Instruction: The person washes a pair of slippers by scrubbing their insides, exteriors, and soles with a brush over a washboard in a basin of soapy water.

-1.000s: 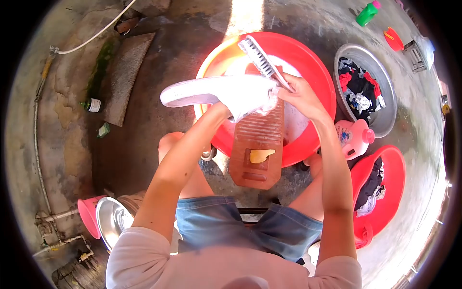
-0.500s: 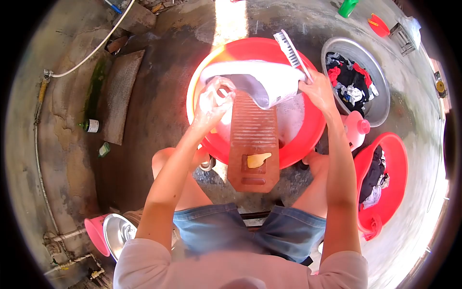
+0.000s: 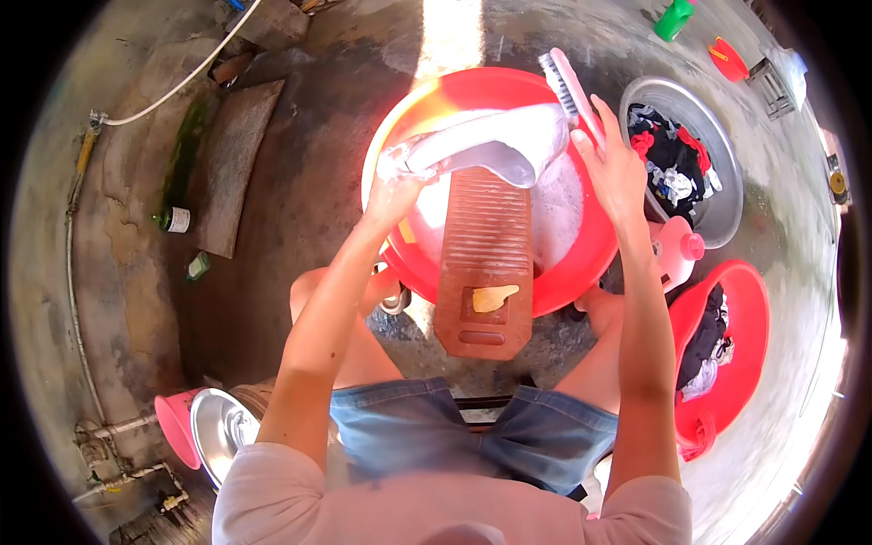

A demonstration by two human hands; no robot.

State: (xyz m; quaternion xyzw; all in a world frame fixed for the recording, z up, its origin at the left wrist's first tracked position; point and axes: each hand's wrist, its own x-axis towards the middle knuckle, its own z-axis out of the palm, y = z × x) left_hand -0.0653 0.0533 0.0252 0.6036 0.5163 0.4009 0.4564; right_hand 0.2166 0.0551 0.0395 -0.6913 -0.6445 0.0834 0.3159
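Observation:
Both my hands are over a red basin [image 3: 386, 127] of soapy water. My left hand [image 3: 400, 182] grips one end of a wet white cloth [image 3: 490, 136], which stretches across the basin. In my right hand [image 3: 613, 168] is a scrub brush [image 3: 574, 91] with a pink back and dark and white bristles, held upright between thumb and fingers. The cloth's right end lies beside the bristles; whether they touch I cannot tell. Below the cloth, a brown ridged washboard [image 3: 486, 232] leans into the basin, with a yellowish piece of soap [image 3: 495, 298] in its recess.
A metal basin [image 3: 734, 182] of dark, red and white clothes stands at the right. Nearer are a pink jug [image 3: 677, 250] and a red tub [image 3: 749, 336] with clothes. A metal bowl [image 3: 207, 436], a green bottle [image 3: 173, 219] and a board [image 3: 238, 163] are on the left.
The brush has tilted more upright, and my right fingers have lifted from the cloth's right end. My left hand has turned and closed round the cloth's left end, which now looks bunched.

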